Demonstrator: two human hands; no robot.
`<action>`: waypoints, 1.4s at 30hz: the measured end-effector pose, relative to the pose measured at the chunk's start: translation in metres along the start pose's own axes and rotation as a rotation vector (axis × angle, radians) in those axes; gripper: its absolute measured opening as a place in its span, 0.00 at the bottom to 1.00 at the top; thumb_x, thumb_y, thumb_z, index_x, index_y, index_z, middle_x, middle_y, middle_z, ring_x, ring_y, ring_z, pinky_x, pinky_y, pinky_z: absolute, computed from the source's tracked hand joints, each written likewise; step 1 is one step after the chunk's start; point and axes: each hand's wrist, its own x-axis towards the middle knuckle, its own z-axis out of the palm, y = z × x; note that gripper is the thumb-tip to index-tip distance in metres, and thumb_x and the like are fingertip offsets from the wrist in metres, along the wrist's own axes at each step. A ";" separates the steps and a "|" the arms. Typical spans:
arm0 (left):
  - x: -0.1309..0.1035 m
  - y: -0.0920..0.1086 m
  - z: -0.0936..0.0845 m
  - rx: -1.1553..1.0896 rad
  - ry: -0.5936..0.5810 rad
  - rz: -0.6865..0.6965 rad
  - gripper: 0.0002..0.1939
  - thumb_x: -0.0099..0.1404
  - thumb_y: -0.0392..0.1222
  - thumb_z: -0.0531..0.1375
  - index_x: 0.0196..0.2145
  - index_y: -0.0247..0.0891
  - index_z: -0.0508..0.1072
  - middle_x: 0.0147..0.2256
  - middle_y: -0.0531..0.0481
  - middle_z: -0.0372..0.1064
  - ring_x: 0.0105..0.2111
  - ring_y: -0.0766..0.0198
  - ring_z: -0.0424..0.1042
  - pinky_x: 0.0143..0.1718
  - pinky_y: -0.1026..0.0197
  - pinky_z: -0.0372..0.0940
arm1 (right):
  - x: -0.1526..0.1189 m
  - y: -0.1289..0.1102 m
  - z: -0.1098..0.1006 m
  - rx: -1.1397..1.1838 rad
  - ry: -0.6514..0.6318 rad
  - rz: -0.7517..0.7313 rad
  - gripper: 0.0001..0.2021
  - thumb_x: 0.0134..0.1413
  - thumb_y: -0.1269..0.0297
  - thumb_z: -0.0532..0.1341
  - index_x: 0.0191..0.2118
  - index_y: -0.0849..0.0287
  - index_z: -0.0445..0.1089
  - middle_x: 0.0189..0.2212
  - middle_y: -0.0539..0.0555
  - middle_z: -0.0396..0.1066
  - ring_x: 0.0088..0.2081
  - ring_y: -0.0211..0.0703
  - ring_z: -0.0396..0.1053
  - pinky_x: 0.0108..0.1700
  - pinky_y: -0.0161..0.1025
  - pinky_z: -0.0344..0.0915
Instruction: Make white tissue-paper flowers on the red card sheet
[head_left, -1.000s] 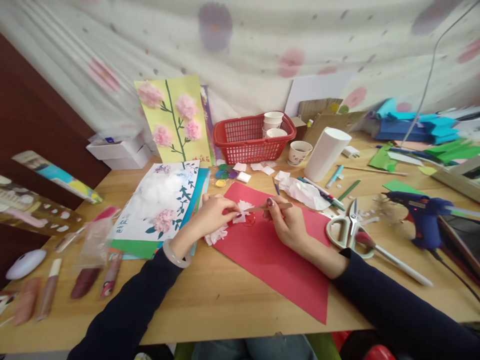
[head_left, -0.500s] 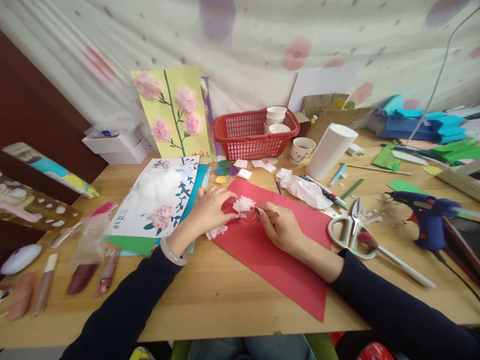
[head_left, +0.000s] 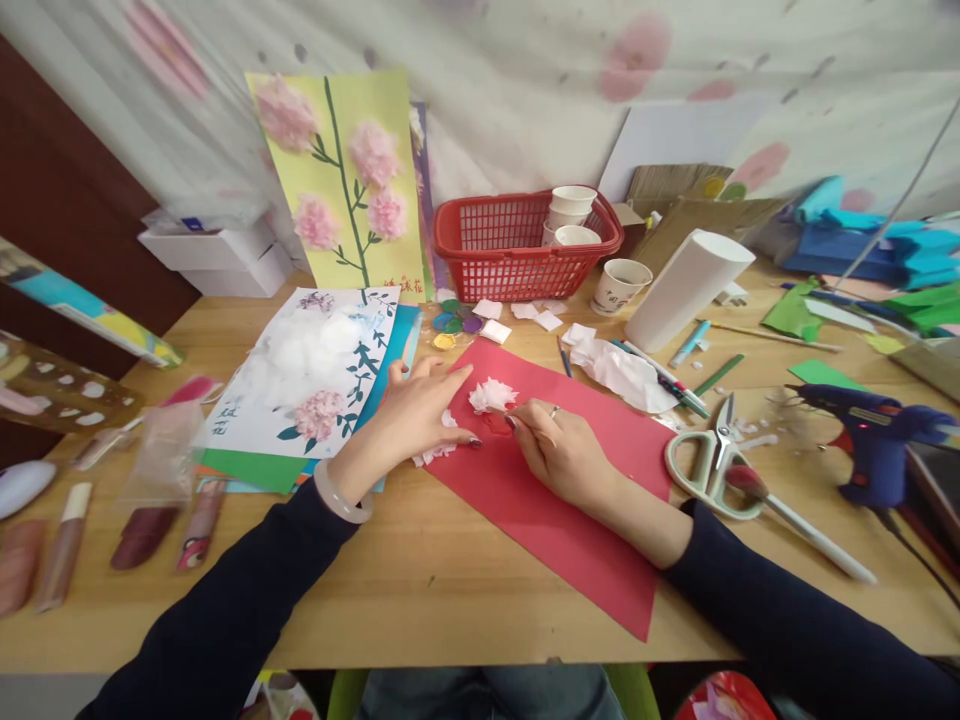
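Observation:
A small pale-pink paper flower (head_left: pixel 492 394) rests on a sheet of red paper (head_left: pixel 570 520). My right hand (head_left: pixel 562 445) is closed just right of it, fingers pinched around what looks like a thin wooden stick, mostly hidden by the fingers, with its tip at the flower's lower edge. To the left, my left hand (head_left: pixel 420 410) is spread with thumb and fingers apart and nothing between them. Under its thumb lies another pale-pink flower (head_left: pixel 436 452), partly covered, at the paper's left edge. A red outline shows on the paper beside my right fingertips.
Scissors (head_left: pixel 716 465), a white-handled brush (head_left: pixel 795 530) and a blue glue gun (head_left: pixel 874 440) lie on the right. Behind stand a red basket (head_left: pixel 525 270) with paper cups and a white roll (head_left: pixel 690 290). Flower pictures (head_left: pixel 300 370) are on the left.
My left hand has let go of the flower and moved slightly left, its fingers spreading. The flower now rests by the stick's tip. The view has tilted down a little.

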 end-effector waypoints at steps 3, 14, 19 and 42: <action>0.000 -0.002 0.002 0.016 0.014 0.013 0.44 0.55 0.62 0.67 0.63 0.41 0.60 0.58 0.36 0.67 0.60 0.41 0.58 0.55 0.41 0.47 | 0.000 -0.002 0.002 -0.013 -0.031 -0.043 0.14 0.70 0.66 0.45 0.36 0.58 0.64 0.26 0.55 0.71 0.26 0.42 0.67 0.27 0.36 0.56; 0.000 0.002 -0.003 -0.013 -0.024 -0.007 0.44 0.55 0.61 0.67 0.63 0.41 0.62 0.58 0.38 0.67 0.60 0.38 0.56 0.56 0.40 0.48 | -0.004 0.000 -0.002 0.202 0.084 0.214 0.15 0.69 0.63 0.45 0.32 0.56 0.62 0.22 0.51 0.68 0.22 0.39 0.65 0.28 0.35 0.59; -0.001 0.002 -0.005 -0.021 -0.021 -0.005 0.43 0.55 0.61 0.67 0.63 0.41 0.63 0.57 0.37 0.68 0.61 0.39 0.56 0.56 0.41 0.49 | -0.003 0.001 -0.003 0.154 0.058 0.168 0.16 0.70 0.62 0.45 0.33 0.57 0.64 0.23 0.52 0.69 0.23 0.39 0.66 0.27 0.35 0.58; 0.001 -0.003 0.004 0.014 -0.009 -0.006 0.40 0.56 0.58 0.66 0.63 0.43 0.63 0.58 0.41 0.68 0.59 0.41 0.59 0.54 0.43 0.48 | 0.001 -0.020 0.008 -0.166 -0.146 -0.207 0.10 0.68 0.70 0.49 0.38 0.60 0.67 0.29 0.56 0.71 0.32 0.45 0.68 0.32 0.38 0.63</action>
